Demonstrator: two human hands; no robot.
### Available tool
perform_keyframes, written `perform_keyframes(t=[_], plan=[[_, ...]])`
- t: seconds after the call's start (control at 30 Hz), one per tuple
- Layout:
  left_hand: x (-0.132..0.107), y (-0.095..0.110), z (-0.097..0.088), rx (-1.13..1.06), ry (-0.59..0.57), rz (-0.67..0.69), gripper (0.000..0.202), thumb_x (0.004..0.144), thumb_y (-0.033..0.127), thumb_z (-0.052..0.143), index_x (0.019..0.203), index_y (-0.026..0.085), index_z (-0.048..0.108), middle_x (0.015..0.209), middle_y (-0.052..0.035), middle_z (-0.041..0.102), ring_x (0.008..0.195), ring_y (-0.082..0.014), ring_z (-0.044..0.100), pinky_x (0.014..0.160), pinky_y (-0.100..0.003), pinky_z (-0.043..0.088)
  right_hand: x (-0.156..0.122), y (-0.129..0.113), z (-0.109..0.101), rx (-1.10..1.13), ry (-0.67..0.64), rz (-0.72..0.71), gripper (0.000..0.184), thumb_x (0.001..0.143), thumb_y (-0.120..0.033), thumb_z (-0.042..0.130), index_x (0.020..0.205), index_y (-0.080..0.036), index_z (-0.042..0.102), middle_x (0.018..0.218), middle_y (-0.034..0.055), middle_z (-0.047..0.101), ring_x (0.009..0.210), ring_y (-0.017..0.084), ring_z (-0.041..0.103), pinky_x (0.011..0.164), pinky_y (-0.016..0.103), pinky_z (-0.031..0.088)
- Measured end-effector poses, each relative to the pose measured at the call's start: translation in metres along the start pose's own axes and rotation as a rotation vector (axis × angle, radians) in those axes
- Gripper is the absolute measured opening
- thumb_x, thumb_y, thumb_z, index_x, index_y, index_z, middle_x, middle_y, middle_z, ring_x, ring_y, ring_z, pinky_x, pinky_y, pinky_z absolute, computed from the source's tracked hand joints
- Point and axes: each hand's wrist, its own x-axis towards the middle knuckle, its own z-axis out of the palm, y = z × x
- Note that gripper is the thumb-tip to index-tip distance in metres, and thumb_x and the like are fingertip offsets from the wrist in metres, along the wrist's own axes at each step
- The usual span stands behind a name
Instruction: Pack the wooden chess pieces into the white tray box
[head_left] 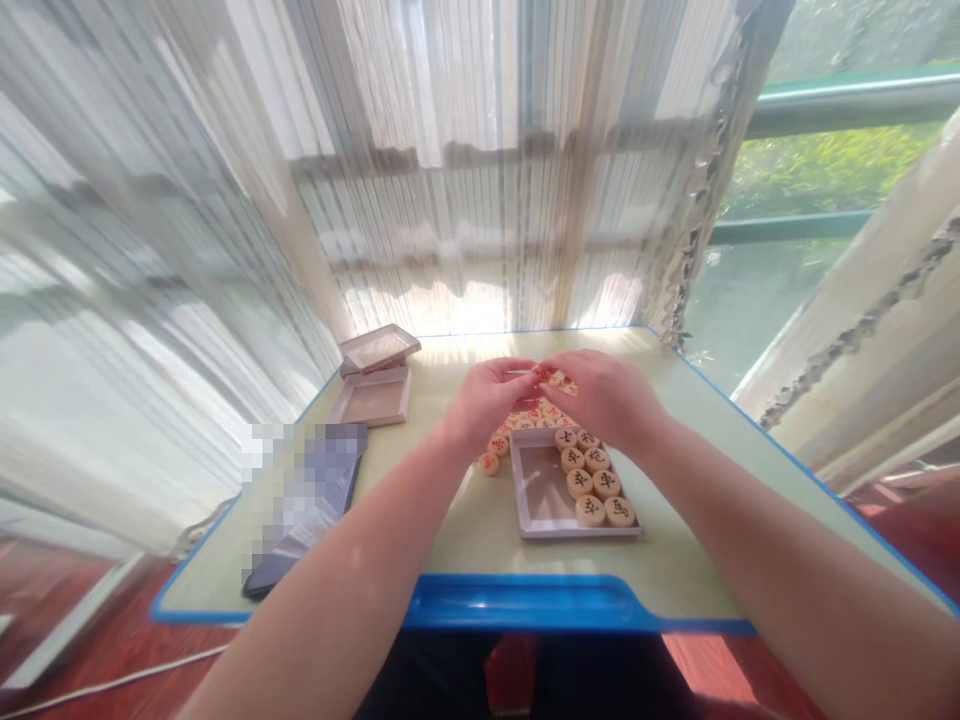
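Above the far side of a shallow box, my left hand and my right hand meet fingertip to fingertip. Between them is a small round xiangqi piece with a red mark, mostly hidden by the fingers. Under and behind the hands lies a heap of loose wooden xiangqi pieces, many with red characters. Two red pieces lie left of the box. The open box holds two columns of black-character pieces along its right side; bare floor shows on its left.
A dark flat device, partly pixelated, lies on the left of the table. Behind it are an open shallow box and another tray or lid. A blue rim edges the table; curtains hang beyond.
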Motion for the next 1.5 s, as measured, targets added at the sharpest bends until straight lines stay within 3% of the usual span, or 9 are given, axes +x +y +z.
perform_keyframes(t=[0.1, 0.27, 0.43, 0.6, 0.8, 0.97, 1.1, 1.33, 1.5], plan=[[0.002, 0.002, -0.007, 0.210, 0.035, 0.043, 0.036, 0.075, 0.032, 0.068, 0.104, 0.012, 0.063, 0.090, -0.0103, 0.071, 0.078, -0.0169, 0.067, 0.071, -0.030, 0.054, 0.000, 0.001, 0.001, -0.012, -0.017, 0.032, 0.022, 0.082, -0.032, 0.057, 0.097, -0.020, 0.068, 0.089, 0.0047, 0.071, 0.082, 0.021, 0.063, 0.068, 0.031, 0.045], [0.004, 0.004, -0.029, 0.915, 0.278, 0.251, 0.032, 0.079, 0.014, 0.048, 0.104, 0.019, 0.068, 0.093, -0.0054, 0.071, 0.082, -0.0177, 0.064, 0.078, -0.031, 0.050, 0.000, 0.000, 0.002, 0.031, -0.124, 0.014, 0.018, 0.081, -0.031, 0.057, 0.090, -0.021, 0.070, 0.091, 0.0044, 0.070, 0.089, 0.022, 0.059, 0.078, 0.034, 0.043], [0.010, -0.010, -0.044, 1.210, 0.157, 0.270, 0.033, 0.073, 0.010, 0.048, 0.088, 0.022, 0.074, 0.096, -0.0025, 0.070, 0.092, -0.0189, 0.061, 0.088, -0.029, 0.046, -0.005, -0.010, 0.001, 0.130, -0.321, -0.133, 0.017, 0.079, -0.035, 0.061, 0.086, -0.023, 0.071, 0.093, 0.0042, 0.066, 0.087, 0.020, 0.057, 0.074, 0.031, 0.041], [0.018, -0.026, -0.049, 1.215, 0.135, 0.336, 0.027, 0.061, 0.002, 0.057, 0.059, 0.024, 0.073, 0.098, -0.0043, 0.067, 0.100, -0.0268, 0.054, 0.096, -0.037, 0.039, -0.008, -0.018, 0.003, 0.158, -0.433, -0.188, 0.017, 0.080, -0.031, 0.060, 0.074, -0.022, 0.073, 0.075, 0.0030, 0.061, 0.070, 0.015, 0.053, 0.061, 0.027, 0.036], [0.018, -0.026, -0.050, 1.233, 0.143, 0.329, 0.027, 0.061, 0.004, 0.056, 0.063, 0.024, 0.074, 0.098, -0.0036, 0.068, 0.102, -0.0264, 0.051, 0.099, -0.037, 0.033, -0.009, -0.023, 0.000, 0.129, -0.525, -0.205, 0.014, 0.076, -0.021, 0.060, 0.067, -0.021, 0.070, 0.074, 0.0022, 0.062, 0.072, 0.014, 0.053, 0.059, 0.026, 0.033], [0.010, -0.011, -0.044, 1.225, 0.052, 0.258, 0.030, 0.066, 0.011, 0.050, 0.077, 0.023, 0.075, 0.085, -0.0037, 0.069, 0.078, -0.0195, 0.058, 0.078, -0.029, 0.043, -0.010, -0.018, -0.001, 0.143, -0.498, -0.222, 0.014, 0.076, -0.026, 0.060, 0.080, -0.027, 0.073, 0.076, 0.0005, 0.064, 0.070, 0.014, 0.054, 0.058, 0.026, 0.033], [0.001, 0.003, -0.038, 1.248, -0.093, 0.151, 0.030, 0.066, 0.018, 0.049, 0.083, 0.023, 0.073, 0.066, -0.0002, 0.066, 0.058, -0.0135, 0.054, 0.058, -0.024, 0.039, -0.011, -0.018, 0.001, 0.081, -0.478, -0.142, 0.016, 0.078, -0.034, 0.059, 0.078, -0.026, 0.073, 0.073, 0.0007, 0.065, 0.064, 0.014, 0.054, 0.053, 0.027, 0.030], [-0.001, 0.007, -0.042, 1.219, -0.318, 0.051, 0.025, 0.063, 0.022, 0.048, 0.071, 0.021, 0.072, 0.062, 0.0014, 0.065, 0.054, -0.0115, 0.053, 0.051, -0.022, 0.036, -0.011, -0.025, 0.000, 0.027, -0.525, -0.154, 0.016, 0.079, -0.034, 0.058, 0.076, -0.025, 0.071, 0.077, 0.0010, 0.067, 0.068, 0.015, 0.057, 0.052, 0.027, 0.028], [0.001, 0.004, -0.041, 1.231, -0.313, 0.053, 0.026, 0.065, 0.024, 0.048, 0.070, 0.020, 0.073, 0.060, 0.0012, 0.064, 0.055, -0.0115, 0.052, 0.052, -0.022, 0.036, -0.011, -0.029, 0.001, 0.010, -0.498, -0.206, 0.014, 0.079, -0.035, 0.060, 0.078, -0.025, 0.070, 0.078, 0.0014, 0.066, 0.070, 0.016, 0.058, 0.053, 0.027, 0.028]])
